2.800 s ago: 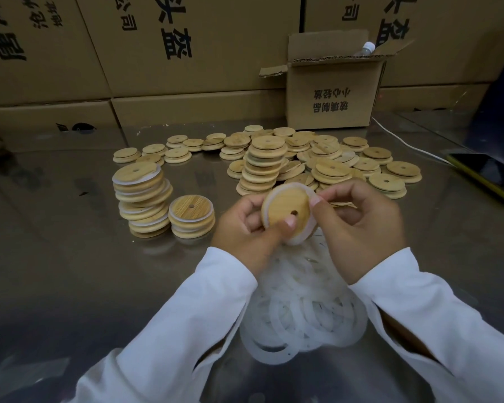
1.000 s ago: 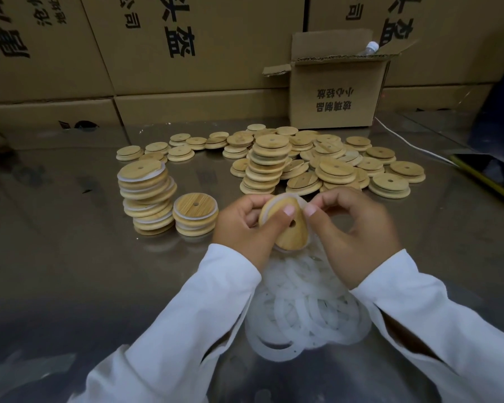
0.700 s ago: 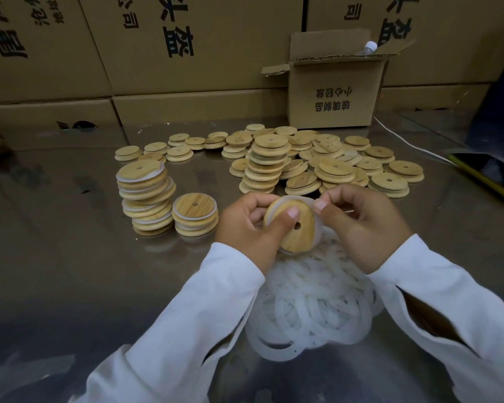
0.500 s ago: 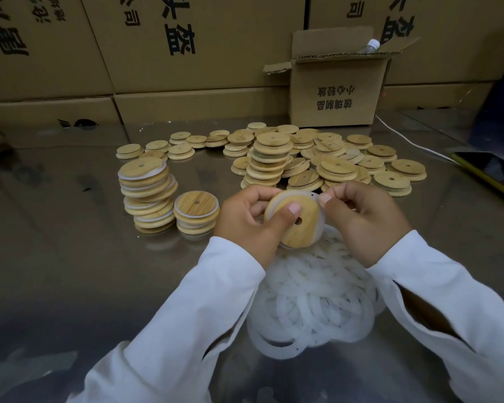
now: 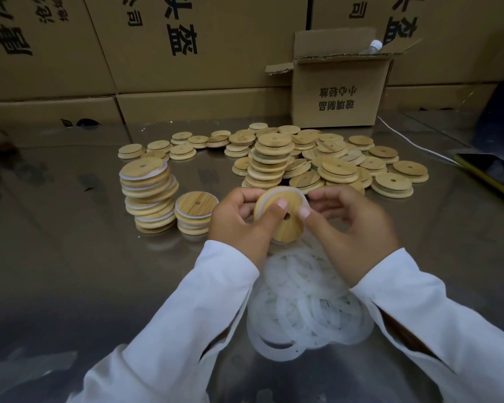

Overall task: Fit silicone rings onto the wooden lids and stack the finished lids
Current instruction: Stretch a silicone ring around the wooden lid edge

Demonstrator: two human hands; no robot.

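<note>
**Both grips working a ring onto one lid**

The left grip [image 5: 239,219] is curling round a wooden lid [image 5: 288,231], thumb lying across its face beside the small hole and fingers tucked behind. The right grip [image 5: 352,228], slightly blurred, is pinching the same lid at its right rim, thumb tip on the edge and fingers bent over the top. A white silicone ring [image 5: 263,199] is showing along the lid's upper rim; how far round it is seated cannot be told. The lid is being held tilted, above the worktop [image 5: 70,257] and over the far edge of a loose heap of rings [image 5: 309,303] lying between the two white sleeves.

Left of the grips, a tall leaning stack of ringed lids [image 5: 149,196] is standing just beside a short stack [image 5: 195,212]. Beyond the grips, a spread of bare lids [image 5: 332,167] is lying in low piles. Behind it an open carton [image 5: 338,91] is sitting against a wall of large cartons [image 5: 216,48].
</note>
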